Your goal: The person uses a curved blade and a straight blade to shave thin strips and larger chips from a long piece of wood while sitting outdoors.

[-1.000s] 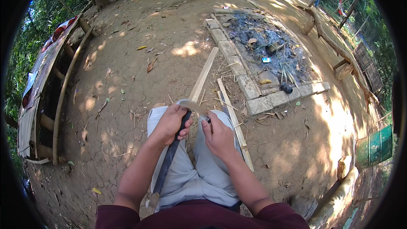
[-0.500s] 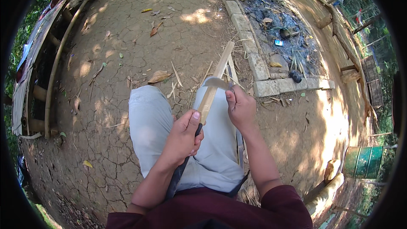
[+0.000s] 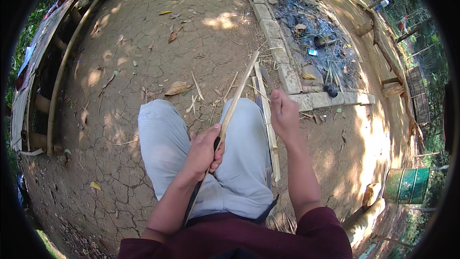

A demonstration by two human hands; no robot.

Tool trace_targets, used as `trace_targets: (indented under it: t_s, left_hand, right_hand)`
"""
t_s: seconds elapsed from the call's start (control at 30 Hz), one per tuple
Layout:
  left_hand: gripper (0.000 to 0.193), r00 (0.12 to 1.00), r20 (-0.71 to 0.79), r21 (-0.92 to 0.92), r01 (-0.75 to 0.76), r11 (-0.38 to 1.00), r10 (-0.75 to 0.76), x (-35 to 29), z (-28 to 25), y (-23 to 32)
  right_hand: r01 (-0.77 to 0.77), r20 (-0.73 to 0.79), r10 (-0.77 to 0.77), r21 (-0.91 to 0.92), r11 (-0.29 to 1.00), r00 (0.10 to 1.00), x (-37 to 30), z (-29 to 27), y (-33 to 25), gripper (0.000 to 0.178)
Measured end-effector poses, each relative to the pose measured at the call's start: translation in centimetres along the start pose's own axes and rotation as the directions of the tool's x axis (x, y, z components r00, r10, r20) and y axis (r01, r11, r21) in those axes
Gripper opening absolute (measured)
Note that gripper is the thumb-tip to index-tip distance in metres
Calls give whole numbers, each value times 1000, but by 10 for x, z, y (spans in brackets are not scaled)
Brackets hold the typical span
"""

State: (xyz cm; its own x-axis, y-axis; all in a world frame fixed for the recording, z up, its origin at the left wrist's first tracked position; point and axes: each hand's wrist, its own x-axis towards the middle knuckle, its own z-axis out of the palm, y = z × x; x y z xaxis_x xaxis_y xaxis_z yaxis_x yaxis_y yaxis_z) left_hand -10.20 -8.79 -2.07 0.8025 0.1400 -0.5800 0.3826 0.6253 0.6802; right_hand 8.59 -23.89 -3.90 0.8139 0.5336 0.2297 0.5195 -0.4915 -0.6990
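The left hand (image 3: 203, 153) has its fingers wrapped around a long wooden strip (image 3: 235, 104), which slants from near the lap, over the person's legs (image 3: 244, 136), to a far tip slightly right. The right hand (image 3: 286, 115) is raised just right of the strip, apart from it, fingers clenched on a knife (image 3: 266, 76) whose blade is blurred; its handle is hidden. Further split strips (image 3: 271, 146) lie beside the right knee. Far right, blocks (image 3: 290, 77) border an ash bed (image 3: 314, 24); a green drum (image 3: 407, 185) lies nearer, at right.
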Motion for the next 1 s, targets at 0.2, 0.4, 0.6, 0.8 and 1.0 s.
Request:
trace_targets:
  t_s: [0.2,0.4,0.6,0.8,1.0]
  left_hand:
    - [37,948,304,-178,156,972,-97,8,-16,-3]
    - [35,948,298,-165,169,972,-114,-2,-14,-2]
    - [44,952,300,-11,-55,998,56,-7,-26,-9]
    - [42,979,126,211,-184,960,159,-16,-17,-6]
    - [37,986,146,100,-99,990,84,-9,-27,-18]
  right_hand:
    - [242,123,-222,-178,954,967,-65,27,-30,40]
    - [261,185,-220,-240,935,958,-72,29,-49,36]
    - [281,242,-222,-248,927,945,-76,36,-49,36]
    - [360,117,-340,-305,882,933,-60,41,-46,41]
    - [200,120,-167,-363,910,979,-18,33,-27,46]
